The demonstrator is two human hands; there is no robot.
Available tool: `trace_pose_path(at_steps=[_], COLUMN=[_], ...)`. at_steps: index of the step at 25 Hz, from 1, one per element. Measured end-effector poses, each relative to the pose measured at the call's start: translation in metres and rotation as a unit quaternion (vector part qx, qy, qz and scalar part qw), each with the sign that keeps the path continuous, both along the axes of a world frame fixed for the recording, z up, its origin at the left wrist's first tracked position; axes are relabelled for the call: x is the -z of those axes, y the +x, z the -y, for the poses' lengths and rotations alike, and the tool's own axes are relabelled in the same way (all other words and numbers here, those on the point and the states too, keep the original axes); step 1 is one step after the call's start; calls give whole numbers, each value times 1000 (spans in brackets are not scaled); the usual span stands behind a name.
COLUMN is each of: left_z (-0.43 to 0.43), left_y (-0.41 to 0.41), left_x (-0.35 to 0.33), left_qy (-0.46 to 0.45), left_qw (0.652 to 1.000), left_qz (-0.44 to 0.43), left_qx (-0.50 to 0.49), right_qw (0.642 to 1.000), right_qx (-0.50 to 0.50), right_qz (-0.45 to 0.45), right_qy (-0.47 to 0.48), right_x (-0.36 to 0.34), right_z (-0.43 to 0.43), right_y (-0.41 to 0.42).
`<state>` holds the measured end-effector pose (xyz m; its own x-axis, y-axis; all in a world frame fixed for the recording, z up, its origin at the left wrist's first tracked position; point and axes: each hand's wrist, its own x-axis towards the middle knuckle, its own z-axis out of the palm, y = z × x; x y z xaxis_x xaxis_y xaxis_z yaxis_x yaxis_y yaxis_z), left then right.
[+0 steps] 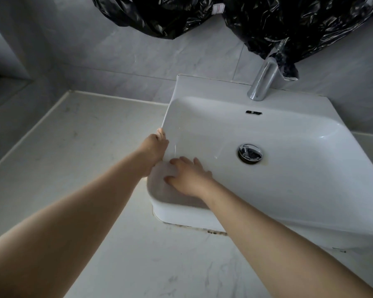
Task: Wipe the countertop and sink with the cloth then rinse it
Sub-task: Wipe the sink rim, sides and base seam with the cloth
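Note:
A white rectangular sink (205, 88) stands on a pale marble countertop (73, 151). My left hand (154, 151) clasps the sink's left rim, thumb on the outside. My right hand (187, 177) lies inside the basin at its near left corner, fingers spread and pressed flat on a white cloth (160, 172). The cloth is hard to tell apart from the white basin, and most of it is hidden under my hand. The chrome drain plug (250, 152) sits in the basin's middle, to the right of my right hand.
A chrome faucet (262, 82) rises at the sink's back edge; no water runs from it. Black plastic sheeting (267, 20) hangs on the tiled wall above, touching the faucet. Dark grime lines the sink's base at the front (202, 230). The countertop extends left and toward me.

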<state>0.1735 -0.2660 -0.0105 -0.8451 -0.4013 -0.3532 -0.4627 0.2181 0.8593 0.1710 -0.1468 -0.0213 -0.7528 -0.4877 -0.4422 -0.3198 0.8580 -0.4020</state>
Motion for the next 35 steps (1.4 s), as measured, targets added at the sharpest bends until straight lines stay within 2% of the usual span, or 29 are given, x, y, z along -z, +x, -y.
trace_pose_path(at_steps=[2, 3, 5, 10, 12, 16, 18, 21, 26, 28, 30, 32, 34, 35], left_z=[1, 2, 4, 5, 7, 13, 18, 22, 12, 16, 24, 37, 40, 36], left_y=[19, 31, 53, 9, 18, 17, -12, -29, 0, -11, -35, -45, -45, -44], left_x=[5, 9, 23, 29, 34, 37, 27, 32, 57, 41, 27, 25, 23, 20], left_qy=[58, 137, 305, 428, 443, 404, 394, 402, 414, 421, 373, 327, 340, 356], left_qw=[998, 990, 950, 902, 894, 908, 915, 912, 907, 904, 924, 930, 925, 925], left_qz=[-35, -43, -54, -38, -50, -104, -78, -38, -68, -66, -79, -134, -133, -99], left_qx=[2, 5, 33, 39, 47, 39, 33, 76, 25, 30, 42, 98, 109, 92], right_qw=[1000, 999, 998, 997, 997, 998, 999, 998, 996, 996, 997, 997, 997, 997], right_qx=[8, 10, 25, 45, 34, 27, 39, 54, 63, 62, 59, 55, 50, 48], right_qz=[-21, -33, -49, -56, -64, -60, -35, -19, -64, -68, -59, -48, -53, -54], right_qy=[-7, -6, -7, -15, -8, 5, 7, 11, -6, -6, -3, -2, -2, -4], right_x=[4, 8, 16, 23, 23, 25, 19, 17, 31, 30, 28, 26, 24, 24], right_z=[1, 2, 7, 9, 5, 12, 19, 24, 25, 26, 26, 25, 24, 23], right_y=[-15, -20, -23, -20, -20, -25, -38, -46, -35, -35, -37, -37, -36, -37])
